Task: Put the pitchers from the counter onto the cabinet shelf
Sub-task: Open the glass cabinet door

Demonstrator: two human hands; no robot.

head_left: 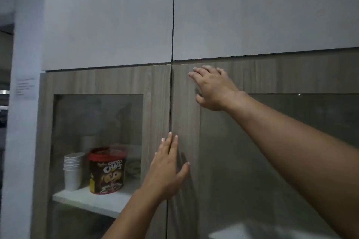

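Note:
Two wood-grain cabinet doors with glass panes fill the view, both closed. My left hand (168, 169) lies flat with fingers spread over the seam between the left door (155, 103) and the right door (184, 122). My right hand (212, 88) is pressed open against the top frame of the right door. Neither hand holds anything. Behind the left pane a white shelf (85, 198) is visible. No pitcher or counter is in view.
On the shelf stand a stack of white paper cups (72, 170) and a red-lidded Choco Chips tub (106, 170), with dim shapes behind them. Grey upper cabinet doors (108, 15) sit above. A white wall strip (23, 83) borders the left.

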